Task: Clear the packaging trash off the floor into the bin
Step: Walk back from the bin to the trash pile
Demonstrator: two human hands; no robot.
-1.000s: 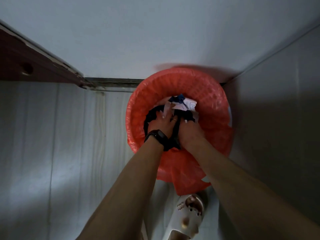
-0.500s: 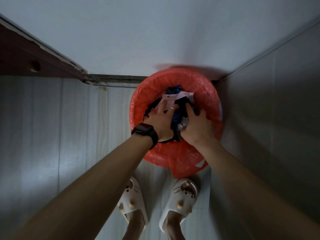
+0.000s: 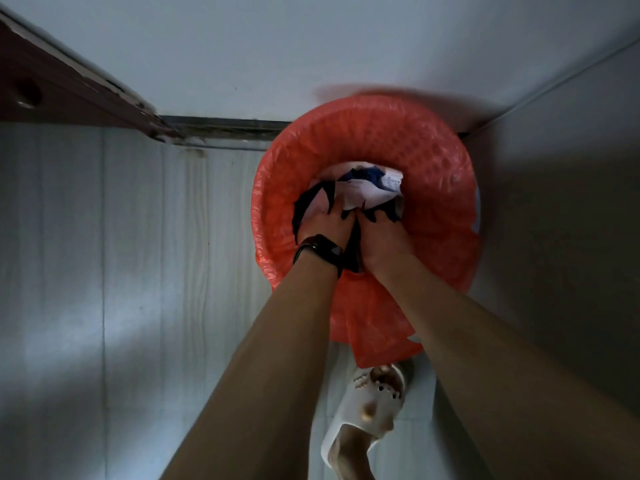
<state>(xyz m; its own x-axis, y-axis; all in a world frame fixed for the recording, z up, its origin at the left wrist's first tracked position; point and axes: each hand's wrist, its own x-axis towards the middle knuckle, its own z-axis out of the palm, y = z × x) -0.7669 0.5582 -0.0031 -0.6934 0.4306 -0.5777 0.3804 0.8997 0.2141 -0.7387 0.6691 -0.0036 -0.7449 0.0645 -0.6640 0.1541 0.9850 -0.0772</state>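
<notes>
I see left hand and right hand pressing packaging trash into the bin. Fingers are buried so I can't tell the grip, and the label print looks unreadable.

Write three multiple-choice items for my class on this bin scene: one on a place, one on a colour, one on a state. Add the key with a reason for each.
1. Where does the bin stand?
A. On a table.
B. On the floor, against the wall.
C. On a chair.

2. What colour is the liner bag in the bin?
A. Red-orange.
B. Blue.
C. Green.

3. What are the left hand and the right hand doing?
A. Hanging idle.
B. Lifting the bin.
C. Pushing down on the packaging trash in the bin.

Key:
1 B, the far rim meets the pale wall above the floorboards.
2 A, red-orange plastic covers the rim and hangs over the front.
3 C, both hands lie on the crumpled trash inside the rim.
</notes>
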